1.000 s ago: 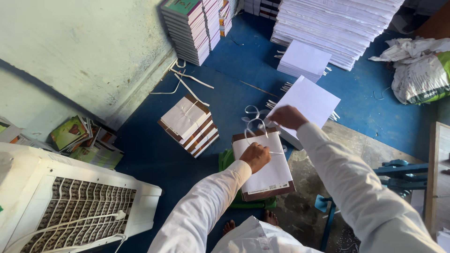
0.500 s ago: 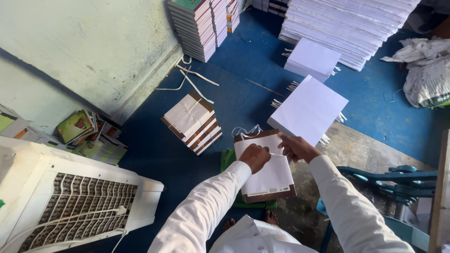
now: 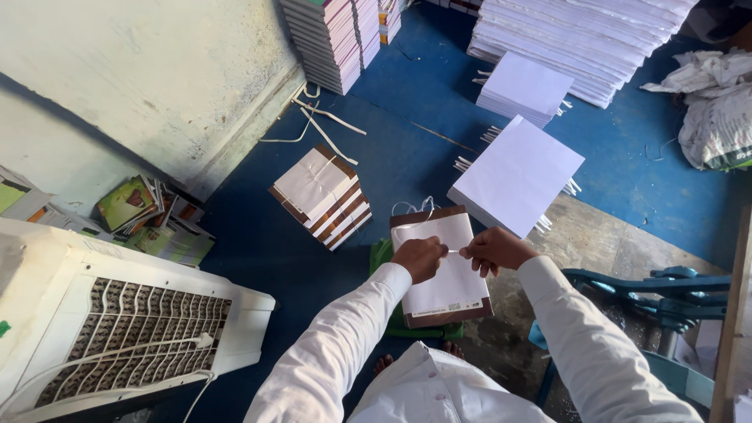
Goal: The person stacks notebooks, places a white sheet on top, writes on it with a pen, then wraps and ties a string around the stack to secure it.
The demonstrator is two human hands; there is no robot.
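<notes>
Your left hand (image 3: 419, 258) and right hand (image 3: 493, 249) both pinch the white string (image 3: 454, 251) taut across the book bundle (image 3: 442, 266) right underneath, its long axis running away from you.

White-covered book bundle (image 3: 446, 270) lying flat

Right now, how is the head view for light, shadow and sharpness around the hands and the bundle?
Head view: soft daylight, no hard glare; a diagonal shadow crosses the pale wall. Left hand and right hand are slightly soft, the thin white string between them barely resolved. The paper bundle reads clearly; wide-lens bending at the edges.
</notes>
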